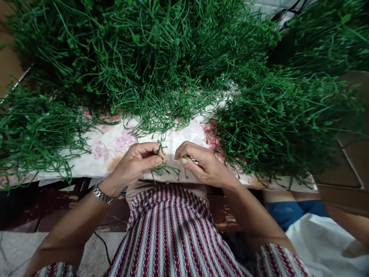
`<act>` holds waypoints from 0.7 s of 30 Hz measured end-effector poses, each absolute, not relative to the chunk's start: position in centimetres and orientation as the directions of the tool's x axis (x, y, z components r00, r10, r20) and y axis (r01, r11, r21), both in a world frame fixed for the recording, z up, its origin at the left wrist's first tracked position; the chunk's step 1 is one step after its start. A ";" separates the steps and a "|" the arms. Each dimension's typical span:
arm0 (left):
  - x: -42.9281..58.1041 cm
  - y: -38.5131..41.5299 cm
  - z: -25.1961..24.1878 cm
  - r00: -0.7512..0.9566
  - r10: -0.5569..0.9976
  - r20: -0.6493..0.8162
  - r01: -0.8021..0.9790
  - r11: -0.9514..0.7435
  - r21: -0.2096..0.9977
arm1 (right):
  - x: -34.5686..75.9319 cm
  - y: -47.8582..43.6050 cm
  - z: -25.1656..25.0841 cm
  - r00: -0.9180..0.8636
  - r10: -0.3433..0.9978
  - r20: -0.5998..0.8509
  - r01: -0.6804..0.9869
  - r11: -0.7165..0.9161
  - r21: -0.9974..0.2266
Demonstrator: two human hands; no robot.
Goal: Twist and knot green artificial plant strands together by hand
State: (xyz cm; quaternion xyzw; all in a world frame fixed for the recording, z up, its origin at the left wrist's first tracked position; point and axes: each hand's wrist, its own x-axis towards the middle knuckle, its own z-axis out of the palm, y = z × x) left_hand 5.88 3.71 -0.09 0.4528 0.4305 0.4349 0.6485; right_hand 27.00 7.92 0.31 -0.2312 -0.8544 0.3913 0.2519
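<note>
My left hand (140, 161), with a metal watch on the wrist, pinches a thin green sprig (160, 148) between thumb and forefinger. It looks like an artificial plant stem. Just to the right, my right hand (201, 163) has its thumb and forefinger closed on a small green sprig (188, 157), mostly hidden by the fingers. The two hands are a short gap apart above the front edge of the table. Below and between them show more thin green stems (170, 169); whether these are held or lying on the cloth I cannot tell.
A large heap of green sprigs (138, 50) covers the back of the table. Smaller heaps lie left (34, 127) and right (276, 127) on the floral cloth (115, 140). Cardboard boxes (334, 169) flank the table. Another person's blue-clad legs (284, 213) are at right.
</note>
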 end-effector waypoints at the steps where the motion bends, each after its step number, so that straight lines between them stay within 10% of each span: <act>1: 6.3 3.7 -0.2 0.228 0.954 -0.196 -0.206 0.244 0.948 | 26.4 7.7 0.0 -0.742 0.620 0.255 0.193 0.562 -0.804; 13: 8.6 2.9 -2.2 -0.185 0.983 0.003 -0.034 -0.009 0.999 | 23.0 4.9 -2.4 -0.486 0.873 0.043 0.014 0.057 -0.998; 21: 8.3 2.2 -2.3 -0.166 0.986 0.030 0.057 -0.021 0.998 | 23.3 4.8 -1.7 -0.534 0.844 0.046 0.128 0.135 -0.983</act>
